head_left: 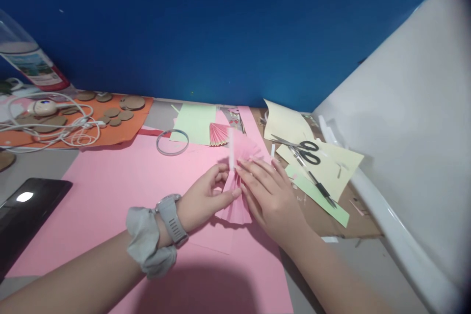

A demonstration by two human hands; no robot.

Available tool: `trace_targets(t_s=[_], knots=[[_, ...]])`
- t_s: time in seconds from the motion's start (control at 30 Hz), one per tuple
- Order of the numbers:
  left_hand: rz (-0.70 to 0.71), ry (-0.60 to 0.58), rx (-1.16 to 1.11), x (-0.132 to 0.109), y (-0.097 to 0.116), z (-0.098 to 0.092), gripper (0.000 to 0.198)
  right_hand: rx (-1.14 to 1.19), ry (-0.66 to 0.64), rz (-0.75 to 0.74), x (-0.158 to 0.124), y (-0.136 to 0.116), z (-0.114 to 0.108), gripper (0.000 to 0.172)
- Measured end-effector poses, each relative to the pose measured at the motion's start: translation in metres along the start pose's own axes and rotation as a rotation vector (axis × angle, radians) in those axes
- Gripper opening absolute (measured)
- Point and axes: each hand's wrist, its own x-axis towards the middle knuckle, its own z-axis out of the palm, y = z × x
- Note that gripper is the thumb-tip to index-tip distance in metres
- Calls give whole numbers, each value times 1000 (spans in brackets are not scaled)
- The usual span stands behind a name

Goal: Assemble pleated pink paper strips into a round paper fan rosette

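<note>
A pleated pink paper (235, 212) sits between both hands, over the right part of a large pink sheet (117, 176) that covers the middle of the worktop (371, 267). The left hand (215, 191) grasps it from the left, thumb laid on the folds and the other fingers curled in beside it. The right hand (270, 196) rests over its right side with the fingers stretched out and touching the folds; its thumb is hidden, so I cannot tell whether they grip. A pale strip stands up along the far part of the folds.

Beyond the hands, toward the worktop's back edge, a smaller pink fan (218, 135) lies partly on a green sheet (195, 118), with a thin ring (172, 143) to their left on the pink sheet. Toward the right edge, black-handled scissors (309, 152) and a pen (312, 176) lie across cream paper (342, 157), the pen's end reaching over a green strip (333, 203); brown cardboard (320, 228) is underneath. At the back left corner, an orange sheet (127, 130) carries cardboard discs (132, 103) and a tangled white cable (88, 122), with a bottle (35, 61) behind. A dark phone (33, 216) lies near the left edge.
</note>
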Motion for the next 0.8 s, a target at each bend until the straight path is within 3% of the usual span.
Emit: trace_targets(t_s=[0.1,0.23,0.4,0.8], knots=[[37,68,89,0,1,1,30,18,-4,9,-1,4,-1,35],[36,162,260,0,4,3,17,52,99,-10,-2,7,-1,34],[31,177,395,-1,5,5,4,-42,79,-56,-3,4,3,38],[16,189,336,-3,8,6,15,-8,18,16,0,5,1,30]])
